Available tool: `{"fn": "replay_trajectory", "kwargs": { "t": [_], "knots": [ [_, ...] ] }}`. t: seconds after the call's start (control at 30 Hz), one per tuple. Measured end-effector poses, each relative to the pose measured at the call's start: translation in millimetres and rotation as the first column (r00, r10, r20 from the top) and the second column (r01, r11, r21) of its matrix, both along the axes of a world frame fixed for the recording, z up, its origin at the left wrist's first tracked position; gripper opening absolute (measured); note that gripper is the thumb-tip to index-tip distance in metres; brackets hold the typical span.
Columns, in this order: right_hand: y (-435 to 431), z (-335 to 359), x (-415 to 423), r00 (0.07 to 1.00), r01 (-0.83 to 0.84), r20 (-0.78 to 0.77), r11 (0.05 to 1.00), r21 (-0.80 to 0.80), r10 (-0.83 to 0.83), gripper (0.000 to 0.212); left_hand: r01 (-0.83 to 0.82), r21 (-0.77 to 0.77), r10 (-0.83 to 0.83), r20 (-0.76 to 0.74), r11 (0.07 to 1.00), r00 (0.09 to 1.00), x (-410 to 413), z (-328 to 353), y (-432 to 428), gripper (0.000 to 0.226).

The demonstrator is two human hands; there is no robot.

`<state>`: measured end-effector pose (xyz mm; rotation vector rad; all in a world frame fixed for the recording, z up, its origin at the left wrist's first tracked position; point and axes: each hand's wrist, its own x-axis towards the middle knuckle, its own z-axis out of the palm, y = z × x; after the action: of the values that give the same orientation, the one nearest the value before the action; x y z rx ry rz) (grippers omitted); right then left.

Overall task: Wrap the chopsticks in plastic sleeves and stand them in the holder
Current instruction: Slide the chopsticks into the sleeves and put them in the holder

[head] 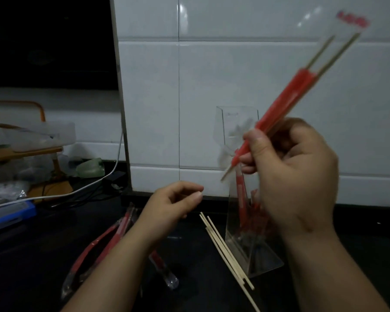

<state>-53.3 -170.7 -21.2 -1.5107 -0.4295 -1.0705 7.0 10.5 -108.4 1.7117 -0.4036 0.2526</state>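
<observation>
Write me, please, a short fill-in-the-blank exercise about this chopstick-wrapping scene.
1. The sleeved chopsticks are gripped, raised above the counter, by the person's ____ hand.
2. The bare chopsticks lie on the counter to the ____ of the clear holder.
3. The coloured band on the held sleeve is ____.

Missing words: right; left; red.

left hand [176, 203], bare, short unpainted nails, right hand [297, 176], bare, thumbnail trimmed short, forearms [113, 266] bare to the frame edge
</observation>
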Motion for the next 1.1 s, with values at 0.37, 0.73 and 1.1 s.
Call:
{"fn": "replay_trajectory", "kwargs": {
  "t": [0.37,0.73,1.1],
  "knots": [
    [-38.1,-2.8,27.3,0.809,0.424,-0.284,0.845,-0.326,-0.516,0.010,-0.066,0.186,0.058,0.047,0.980,0.997,0.7,-4.4,-3.2,0.011],
    [-38.6,-5.5,19.9,0.891,0.409,-0.120,0.890,-0.201,-0.437,0.020,-0.225,0.160,0.228,0.006,0.961,0.974,2.8,-2.4,1.0,0.007],
    [3.9,-28.3,9.2,0.882,0.400,0.417,0.817,-0.414,-0.220,0.007,-0.483,0.452,0.525,0.039,0.750,0.850,19.5,-4.4,28.7,0.002]
  ]
}}
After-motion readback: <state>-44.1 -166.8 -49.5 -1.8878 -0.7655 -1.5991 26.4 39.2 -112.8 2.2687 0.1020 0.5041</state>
